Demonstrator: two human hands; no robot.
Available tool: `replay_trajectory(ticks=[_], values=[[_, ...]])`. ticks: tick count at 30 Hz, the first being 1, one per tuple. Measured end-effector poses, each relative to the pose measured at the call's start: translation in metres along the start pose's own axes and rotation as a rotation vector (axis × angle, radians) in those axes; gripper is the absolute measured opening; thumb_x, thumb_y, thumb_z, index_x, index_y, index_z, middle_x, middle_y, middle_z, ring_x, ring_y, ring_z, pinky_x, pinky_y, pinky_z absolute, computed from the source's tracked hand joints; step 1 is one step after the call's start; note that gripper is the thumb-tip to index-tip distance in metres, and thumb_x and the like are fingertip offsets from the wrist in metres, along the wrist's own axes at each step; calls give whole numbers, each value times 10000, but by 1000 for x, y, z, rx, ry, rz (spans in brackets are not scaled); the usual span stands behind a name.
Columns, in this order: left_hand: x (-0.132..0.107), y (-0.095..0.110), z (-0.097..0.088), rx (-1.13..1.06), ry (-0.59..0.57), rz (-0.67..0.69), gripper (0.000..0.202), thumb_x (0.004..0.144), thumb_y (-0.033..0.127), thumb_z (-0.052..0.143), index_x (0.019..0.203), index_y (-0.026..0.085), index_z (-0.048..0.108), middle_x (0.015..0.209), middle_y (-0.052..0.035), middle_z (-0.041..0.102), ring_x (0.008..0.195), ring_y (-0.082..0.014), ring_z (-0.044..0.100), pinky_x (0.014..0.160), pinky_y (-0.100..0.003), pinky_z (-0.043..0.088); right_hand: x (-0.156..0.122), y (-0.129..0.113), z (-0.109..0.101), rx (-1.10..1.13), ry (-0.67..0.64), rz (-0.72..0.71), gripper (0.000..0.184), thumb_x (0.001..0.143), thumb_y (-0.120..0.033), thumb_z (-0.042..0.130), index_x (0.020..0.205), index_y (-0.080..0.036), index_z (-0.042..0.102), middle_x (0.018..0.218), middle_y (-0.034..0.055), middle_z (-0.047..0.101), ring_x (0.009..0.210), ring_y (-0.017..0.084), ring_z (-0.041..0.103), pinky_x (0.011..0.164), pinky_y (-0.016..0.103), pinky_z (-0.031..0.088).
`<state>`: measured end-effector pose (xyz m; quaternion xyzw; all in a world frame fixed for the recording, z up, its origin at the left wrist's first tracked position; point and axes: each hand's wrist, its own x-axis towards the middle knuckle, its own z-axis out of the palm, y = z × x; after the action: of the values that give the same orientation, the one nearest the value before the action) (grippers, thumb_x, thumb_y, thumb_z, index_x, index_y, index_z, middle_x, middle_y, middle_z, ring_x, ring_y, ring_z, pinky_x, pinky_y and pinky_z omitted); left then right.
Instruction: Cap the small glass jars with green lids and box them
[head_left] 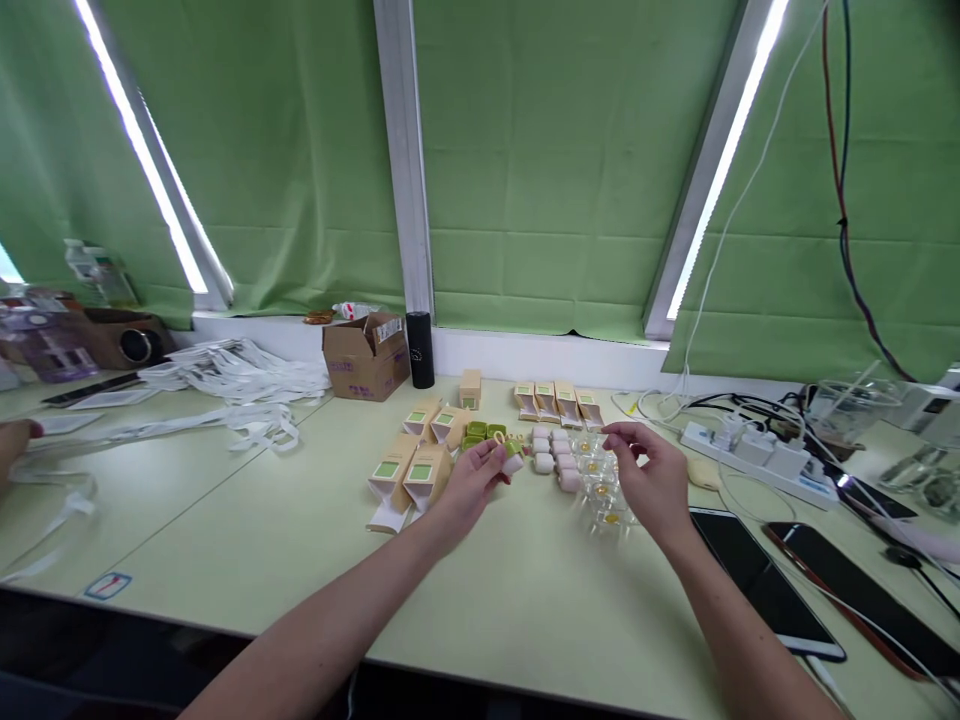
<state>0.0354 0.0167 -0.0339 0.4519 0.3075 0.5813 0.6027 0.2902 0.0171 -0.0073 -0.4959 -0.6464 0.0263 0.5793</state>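
My left hand (474, 482) is closed round a small white and green case (513, 458) with a little ring on it, held just above the pale green table (262, 520). My right hand (651, 472) hovers to the right with thumb and forefinger pinched together; what they hold is too small to name. Between and behind my hands lie several pinkish-white cases (556, 457), green cases (480, 432) and clear plastic trays with yellow pieces (600, 485). Tan cartons with green labels (409, 475) lie to the left.
More tan cartons (559, 400) stand in a row at the back. A brown cardboard box (366, 357), a black cylinder (421, 350) and white straps (240, 385) lie at the back left. A power strip (757, 455), cables and two dark tablets (757, 585) lie right. Another person's hand (15, 440) shows far left.
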Motion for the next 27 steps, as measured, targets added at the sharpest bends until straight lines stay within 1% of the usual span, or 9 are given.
replay_trajectory(ticks=[3, 6, 10, 12, 15, 19, 22, 25, 27], values=[[2, -2, -1, 2, 34, 11, 484, 753, 526, 896, 942, 138, 678, 984, -92, 742, 793, -128, 620, 690, -220, 477, -2, 6, -12, -341, -246, -194, 151, 911, -272, 612, 854, -274, 752, 778, 32, 737, 672, 209, 632, 544, 308, 399], [5, -4, -4, -7, 67, 30, 508, 720, 535, 913, 944, 139, 688, 949, -76, 731, 780, -126, 620, 684, -218, 471, -17, 14, -16, -612, -389, -387, 118, 799, -171, 714, 731, -266, 730, 733, 63, 727, 733, 249, 639, 572, 324, 384], [8, -7, -8, -3, 88, 48, 538, 720, 544, 909, 994, 138, 687, 963, -78, 731, 827, -143, 645, 697, -224, 473, -38, 17, -15, -793, -523, -414, 202, 690, -26, 749, 643, -214, 691, 724, 93, 710, 775, 276, 646, 632, 352, 402], [8, -8, -8, 9, 88, 48, 550, 734, 545, 899, 1033, 137, 682, 1006, -89, 740, 862, -151, 659, 714, -229, 478, -44, 11, -11, -794, -537, -425, 248, 704, 25, 697, 618, -207, 670, 710, 98, 697, 772, 265, 639, 644, 355, 402], [8, -8, -8, 20, 91, 51, 577, 738, 558, 892, 1071, 138, 676, 1047, -100, 748, 910, -164, 678, 740, -235, 487, -48, -11, 5, -707, -537, -468, 217, 778, -24, 677, 684, -219, 698, 759, 111, 710, 796, 276, 639, 672, 385, 433], [9, -10, -10, 28, 113, 74, 583, 731, 561, 895, 1069, 143, 671, 1015, -87, 750, 910, -166, 691, 731, -231, 484, -51, -41, 37, -662, -636, -525, 192, 781, -36, 685, 718, -215, 719, 792, 120, 723, 841, 293, 656, 699, 396, 465], [12, -12, -13, 30, 121, 84, 584, 726, 551, 902, 1064, 140, 661, 1002, -84, 750, 882, -154, 687, 704, -221, 472, -47, -52, 53, -656, -729, -509, 151, 758, -49, 708, 729, -195, 735, 800, 123, 731, 847, 290, 667, 701, 387, 472], [13, -13, -14, 27, 124, 87, 558, 740, 535, 899, 1052, 144, 652, 999, -78, 749, 879, -153, 688, 709, -223, 475, -36, -53, 53, -602, -784, -440, 91, 779, -123, 743, 820, -204, 752, 873, 115, 753, 911, 289, 675, 748, 380, 480], [13, -13, -15, 26, 124, 89, 542, 748, 532, 895, 1053, 151, 658, 987, -72, 749, 877, -156, 690, 724, -232, 483, -28, -50, 47, -547, -793, -351, 213, 782, -172, 770, 989, -220, 749, 980, 93, 766, 979, 292, 672, 796, 386, 482]])
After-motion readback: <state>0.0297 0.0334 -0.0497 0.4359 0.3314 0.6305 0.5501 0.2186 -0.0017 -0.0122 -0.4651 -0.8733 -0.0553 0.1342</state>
